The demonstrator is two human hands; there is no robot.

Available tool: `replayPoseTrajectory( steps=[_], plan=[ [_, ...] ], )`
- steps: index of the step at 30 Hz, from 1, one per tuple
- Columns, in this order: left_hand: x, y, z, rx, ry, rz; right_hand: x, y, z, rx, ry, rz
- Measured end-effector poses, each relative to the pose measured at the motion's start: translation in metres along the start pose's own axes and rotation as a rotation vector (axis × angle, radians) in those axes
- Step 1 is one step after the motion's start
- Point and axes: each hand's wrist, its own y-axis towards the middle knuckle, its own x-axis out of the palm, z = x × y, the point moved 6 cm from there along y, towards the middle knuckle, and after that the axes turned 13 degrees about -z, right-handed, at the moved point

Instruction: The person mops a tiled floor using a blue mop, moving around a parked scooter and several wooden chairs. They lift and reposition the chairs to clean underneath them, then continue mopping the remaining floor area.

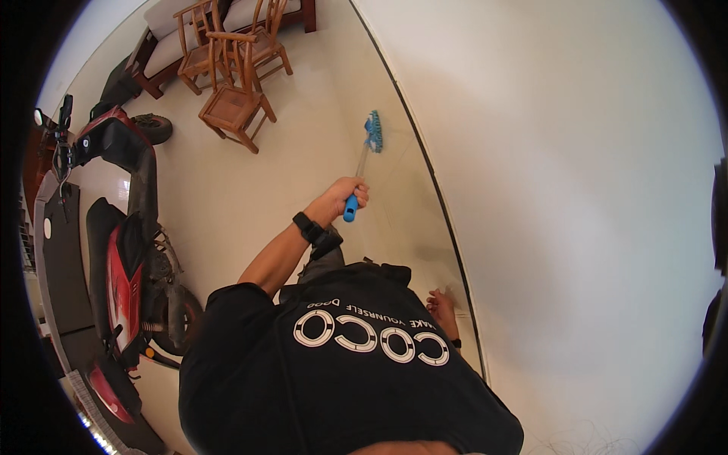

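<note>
My left hand [354,192] is closed around the blue handle [350,210] of a chenille duster, whose thin pole points forward, away from my body. Its fluffy blue head [373,132] is at the glossy beige lower wall, left of the dark trim line. My right hand [439,304] is low beside the same wall surface, fingers apart and slightly bent, with nothing visible in it. The black shirt partly hides the right forearm. A black band and a dark device are on my left wrist.
A red and black scooter [125,273] stands along the left. Several wooden chairs [233,108] are ahead on the left, in front of a cushioned wooden sofa [170,51]. A pale wall [557,199] fills the right side, bordered by the dark trim [421,136].
</note>
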Motion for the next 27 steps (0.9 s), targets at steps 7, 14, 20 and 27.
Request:
replayPoseTrajectory(
  steps=[7,14,20,27],
  plan=[
    [0.031,-0.059,-0.010,-0.014,0.125,-0.150,0.001,0.004,-0.005,0.014,-0.073,-0.035],
    [0.016,-0.104,0.009,-0.025,0.244,-0.103,0.003,0.018,-0.005,0.134,-0.077,-0.031],
    [0.006,-0.080,0.010,-0.005,0.337,-0.074,0.006,0.021,-0.004,0.069,-0.073,-0.110],
    [0.048,-0.190,-0.042,-0.074,0.468,-0.070,-0.001,0.027,-0.003,0.014,-0.186,-0.106]
  ],
)
